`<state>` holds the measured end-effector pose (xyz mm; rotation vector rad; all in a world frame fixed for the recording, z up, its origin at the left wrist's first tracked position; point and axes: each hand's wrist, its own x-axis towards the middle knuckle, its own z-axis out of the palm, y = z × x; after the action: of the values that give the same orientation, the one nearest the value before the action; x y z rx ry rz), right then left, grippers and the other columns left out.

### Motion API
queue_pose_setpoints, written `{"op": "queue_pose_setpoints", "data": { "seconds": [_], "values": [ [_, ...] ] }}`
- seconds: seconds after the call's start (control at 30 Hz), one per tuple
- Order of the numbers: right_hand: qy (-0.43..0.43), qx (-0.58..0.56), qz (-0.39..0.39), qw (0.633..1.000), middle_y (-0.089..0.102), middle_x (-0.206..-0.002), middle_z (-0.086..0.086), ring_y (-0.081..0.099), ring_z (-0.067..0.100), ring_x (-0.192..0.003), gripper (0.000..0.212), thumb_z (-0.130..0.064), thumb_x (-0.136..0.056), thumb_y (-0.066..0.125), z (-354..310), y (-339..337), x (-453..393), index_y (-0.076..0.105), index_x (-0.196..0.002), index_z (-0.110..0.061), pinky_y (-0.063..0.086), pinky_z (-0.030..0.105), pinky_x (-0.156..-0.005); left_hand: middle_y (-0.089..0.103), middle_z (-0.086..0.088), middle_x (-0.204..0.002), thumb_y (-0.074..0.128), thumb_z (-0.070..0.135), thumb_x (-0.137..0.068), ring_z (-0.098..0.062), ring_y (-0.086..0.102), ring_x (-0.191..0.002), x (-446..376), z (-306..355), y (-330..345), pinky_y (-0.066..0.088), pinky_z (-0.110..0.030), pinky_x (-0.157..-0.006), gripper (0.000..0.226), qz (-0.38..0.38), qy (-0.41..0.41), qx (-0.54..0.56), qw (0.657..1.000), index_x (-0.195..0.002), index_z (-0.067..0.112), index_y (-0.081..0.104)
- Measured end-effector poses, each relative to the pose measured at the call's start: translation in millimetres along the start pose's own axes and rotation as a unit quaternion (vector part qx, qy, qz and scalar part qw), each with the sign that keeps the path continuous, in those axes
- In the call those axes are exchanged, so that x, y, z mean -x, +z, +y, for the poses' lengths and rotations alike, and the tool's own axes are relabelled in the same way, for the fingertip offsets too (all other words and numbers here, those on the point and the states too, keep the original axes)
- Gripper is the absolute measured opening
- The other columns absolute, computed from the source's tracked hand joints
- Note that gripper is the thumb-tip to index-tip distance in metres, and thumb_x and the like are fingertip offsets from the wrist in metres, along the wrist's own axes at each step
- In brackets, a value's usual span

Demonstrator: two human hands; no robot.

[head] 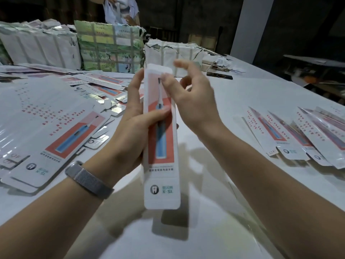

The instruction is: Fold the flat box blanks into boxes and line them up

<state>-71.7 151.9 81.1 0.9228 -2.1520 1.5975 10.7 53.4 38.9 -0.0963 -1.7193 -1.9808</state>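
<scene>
1. Box blank (161,139): upright, held above the white table (242,94).
2. Left hand (130,124): grips its middle, thumb across the front.
3. Right hand (194,101): fingers loose, fingertip touching its top.
4. Flat blanks (56,124): piled at left.

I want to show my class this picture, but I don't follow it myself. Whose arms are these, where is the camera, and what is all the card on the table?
There is no machine: a person wears the camera on the head, looking down at their own arms. The left hand, above a wrist band, grips a long narrow box printed with a toothbrush. The right hand touches its top end with a fingertip. On the white table lie flat box blanks at left, folded boxes in a row at right, and wrapped bundles behind.
</scene>
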Motion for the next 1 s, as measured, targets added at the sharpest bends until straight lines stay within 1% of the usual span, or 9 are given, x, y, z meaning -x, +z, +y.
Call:
{"op": "queue_pose_setpoints", "data": {
  "seconds": [0.07, 0.2, 0.27, 0.4, 0.47, 0.57, 0.7, 0.83, 1.0],
  "values": [
    [0.044, -0.075, -0.028, 0.996, 0.064, -0.087, 0.016, 0.066, 0.023, -0.075, 0.03, -0.036, -0.098, 0.058, 2.7, 5.5, 5.2, 0.062, -0.125, -0.026, 0.059, 0.039, -0.06, 0.074, 0.004, -0.1, 0.057, 0.004, -0.097, -0.017, 0.072, -0.077, 1.8, 1.0, 2.6, 0.059, -0.03, -0.065, 0.071, -0.002, -0.009, 0.037, 0.999, -0.145, 0.05, 0.032],
    [0.059, -0.127, -0.02, 0.99, 0.07, -0.099, 0.009, 0.069, 0.024, -0.09, 0.032, -0.037, -0.097, 0.053, 3.4, 12.6, 11.9, 0.065, -0.123, -0.024, 0.056, 0.049, -0.085, 0.072, -0.004, -0.096, 0.058, 0.011, -0.085, -0.019, 0.07, -0.07, 3.7, 1.3, 2.9, 0.058, -0.03, -0.059, 0.068, -0.005, -0.012, 0.062, 0.998, -0.14, 0.045, 0.037],
    [0.059, -0.142, -0.016, 0.988, 0.07, -0.106, 0.007, 0.069, 0.024, -0.091, 0.03, -0.037, -0.097, 0.051, 3.8, 13.0, 15.2, 0.067, -0.12, -0.024, 0.057, 0.051, -0.083, 0.071, -0.005, -0.099, 0.057, 0.017, -0.084, -0.019, 0.071, -0.072, 4.0, 2.6, 3.4, 0.058, -0.032, -0.06, 0.065, -0.003, -0.01, 0.041, 0.999, -0.139, 0.047, 0.036],
    [0.053, -0.167, -0.023, 0.984, 0.069, -0.105, 0.008, 0.068, 0.026, -0.091, 0.024, -0.036, -0.099, 0.05, 1.1, 7.8, 23.4, 0.066, -0.113, -0.027, 0.059, 0.055, -0.073, 0.071, 0.008, -0.113, 0.064, 0.035, -0.092, -0.024, 0.074, -0.097, 5.2, 2.4, 8.3, 0.062, -0.044, -0.075, 0.07, 0.0, 0.0, -0.024, 1.0, -0.148, 0.051, 0.026],
    [0.059, -0.169, -0.032, 0.983, 0.07, -0.103, 0.007, 0.07, 0.024, -0.087, 0.022, -0.033, -0.102, 0.05, 1.2, 3.1, 25.7, 0.066, -0.114, -0.025, 0.059, 0.057, -0.069, 0.072, 0.004, -0.11, 0.062, 0.029, -0.099, -0.025, 0.075, -0.09, 5.0, 2.4, 8.6, 0.062, -0.047, -0.073, 0.061, -0.011, 0.002, -0.031, 0.999, -0.147, 0.049, 0.029],
    [0.065, -0.175, -0.037, 0.982, 0.071, -0.103, 0.005, 0.071, 0.022, -0.087, 0.022, -0.027, -0.104, 0.049, 2.0, -2.6, 29.8, 0.065, -0.117, -0.021, 0.06, 0.052, -0.075, 0.073, -0.003, -0.097, 0.056, 0.014, -0.103, -0.022, 0.071, -0.077, 6.1, 2.3, 8.6, 0.062, -0.04, -0.066, 0.047, -0.034, 0.005, 0.001, 0.999, -0.14, 0.034, 0.035],
    [0.064, -0.189, -0.043, 0.979, 0.07, -0.105, 0.004, 0.069, 0.024, -0.098, 0.017, -0.024, -0.103, 0.05, 4.9, -6.4, 31.9, 0.062, -0.115, -0.023, 0.057, 0.046, -0.088, 0.072, -0.002, -0.095, 0.051, 0.007, -0.104, -0.018, 0.07, -0.082, 8.6, -0.1, 12.6, 0.059, -0.032, -0.07, 0.042, -0.044, 0.019, 0.017, 0.999, -0.137, 0.024, 0.032],
    [0.048, -0.197, -0.04, 0.978, 0.066, -0.099, 0.012, 0.065, 0.028, -0.088, 0.008, -0.025, -0.101, 0.053, 10.3, -7.2, 30.3, 0.058, -0.104, -0.019, 0.057, 0.045, -0.084, 0.072, 0.002, -0.096, 0.051, 0.009, -0.104, -0.016, 0.07, -0.083, 9.6, -2.1, 14.0, 0.059, -0.032, -0.071, 0.04, -0.059, 0.033, 0.015, 0.998, -0.133, 0.028, 0.033],
    [0.048, -0.21, -0.053, 0.975, 0.06, -0.085, 0.006, 0.058, 0.016, -0.078, 0.016, -0.028, -0.098, 0.048, 15.6, -8.0, 32.1, 0.055, -0.089, -0.017, 0.051, 0.034, -0.073, 0.071, 0.003, -0.098, 0.056, 0.021, -0.095, -0.019, 0.07, -0.079, 10.8, -3.2, 13.9, 0.062, -0.044, -0.069, 0.044, -0.071, 0.005, 0.003, 0.997, -0.131, 0.035, 0.034]
  ]
}}
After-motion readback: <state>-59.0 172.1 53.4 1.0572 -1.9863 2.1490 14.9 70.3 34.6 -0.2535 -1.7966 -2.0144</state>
